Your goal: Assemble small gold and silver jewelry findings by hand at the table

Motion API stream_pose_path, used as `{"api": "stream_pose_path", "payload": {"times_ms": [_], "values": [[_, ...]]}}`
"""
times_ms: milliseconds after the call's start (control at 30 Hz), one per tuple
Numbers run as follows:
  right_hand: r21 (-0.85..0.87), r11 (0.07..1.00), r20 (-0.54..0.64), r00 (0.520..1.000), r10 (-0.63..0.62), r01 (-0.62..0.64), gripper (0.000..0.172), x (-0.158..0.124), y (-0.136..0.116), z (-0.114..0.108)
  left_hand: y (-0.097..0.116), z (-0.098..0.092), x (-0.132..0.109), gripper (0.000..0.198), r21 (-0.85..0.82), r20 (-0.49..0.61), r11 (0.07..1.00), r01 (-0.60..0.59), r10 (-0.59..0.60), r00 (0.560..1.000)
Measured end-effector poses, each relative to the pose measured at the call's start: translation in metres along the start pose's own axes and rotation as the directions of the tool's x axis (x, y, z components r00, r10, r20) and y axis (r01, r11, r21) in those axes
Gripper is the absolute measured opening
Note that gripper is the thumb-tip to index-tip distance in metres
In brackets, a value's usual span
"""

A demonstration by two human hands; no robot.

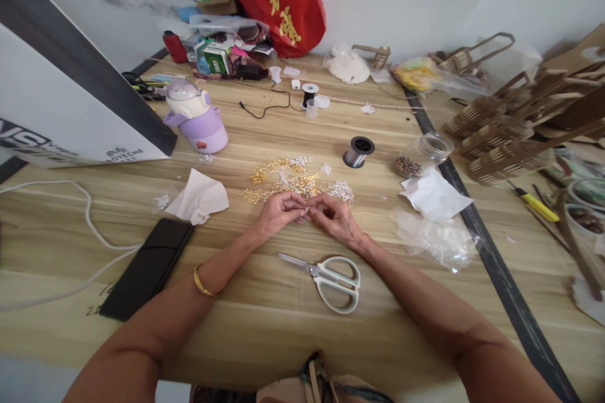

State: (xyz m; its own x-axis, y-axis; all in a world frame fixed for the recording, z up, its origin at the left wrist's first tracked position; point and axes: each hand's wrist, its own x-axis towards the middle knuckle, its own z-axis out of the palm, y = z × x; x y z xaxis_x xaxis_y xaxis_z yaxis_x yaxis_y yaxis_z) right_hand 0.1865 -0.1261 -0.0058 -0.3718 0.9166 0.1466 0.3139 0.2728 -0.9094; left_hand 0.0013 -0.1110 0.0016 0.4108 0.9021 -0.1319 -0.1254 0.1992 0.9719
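My left hand (pixel 282 213) and my right hand (pixel 334 216) meet fingertip to fingertip over the wooden table. Between their pinched fingers sits a tiny silvery piece (pixel 307 210), too small to name. Just beyond the fingers spreads a pile of gold and silver jewelry findings (pixel 288 177), with silver pins (pixel 341 191) fanned out at its right side. Closer to me lie scissors (pixel 326 277) with pale handles, blades pointing left. A spool of fine wire (pixel 359 152) stands behind my right hand.
On the left are a black phone (pixel 147 267), a crumpled tissue (pixel 198 197), a purple bottle (pixel 196 116) and a large box (pixel 80 75). To the right lie a bead jar (pixel 432 150), white paper (pixel 435 194), plastic bags (pixel 437 236) and a yellow cutter (pixel 536 203). A red bag (pixel 278 0) stands behind.
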Motion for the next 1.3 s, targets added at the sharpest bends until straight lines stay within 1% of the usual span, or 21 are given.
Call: {"api": "stream_pose_path", "payload": {"times_ms": [167, 400, 633, 1000, 1200, 1300], "values": [[0.016, 1.0, -0.001, 1.0, 0.006, -0.006, 0.027, 0.0, -0.0005, 0.0003, -0.0007, -0.0008, 0.0001, 0.028, 0.033, -0.011, 0.999, -0.008, 0.009, 1.0], [-0.042, 0.996, 0.023, 0.996, -0.082, 0.083, 0.026, -0.0017, -0.0065, -0.0006, 0.0025, 0.0006, -0.0017, 0.028, 0.038, -0.027, 0.999, -0.012, 0.013, 1.0], [-0.08, 0.99, 0.04, 0.993, -0.115, 0.118, 0.025, -0.0029, -0.0075, -0.0007, 0.0029, 0.0016, -0.0019, 0.03, 0.091, -0.057, 0.995, -0.046, 0.052, 0.997], [-0.147, 0.977, -0.011, 0.987, -0.159, 0.155, 0.021, -0.0033, -0.0069, -0.002, -0.0012, 0.0, -0.0012, 0.029, 0.111, 0.001, 0.992, -0.06, 0.06, 0.998], [-0.131, 0.983, -0.009, 0.991, -0.13, 0.128, 0.02, -0.0028, -0.0075, -0.0028, 0.0019, 0.001, -0.0021, 0.027, 0.085, 0.031, 0.995, -0.046, 0.043, 0.999], [-0.121, 0.988, -0.026, 0.994, -0.105, 0.101, 0.02, -0.0018, -0.0053, -0.0028, 0.0046, 0.0007, -0.0029, 0.026, 0.08, 0.034, 0.996, -0.029, 0.026, 0.999]]}}
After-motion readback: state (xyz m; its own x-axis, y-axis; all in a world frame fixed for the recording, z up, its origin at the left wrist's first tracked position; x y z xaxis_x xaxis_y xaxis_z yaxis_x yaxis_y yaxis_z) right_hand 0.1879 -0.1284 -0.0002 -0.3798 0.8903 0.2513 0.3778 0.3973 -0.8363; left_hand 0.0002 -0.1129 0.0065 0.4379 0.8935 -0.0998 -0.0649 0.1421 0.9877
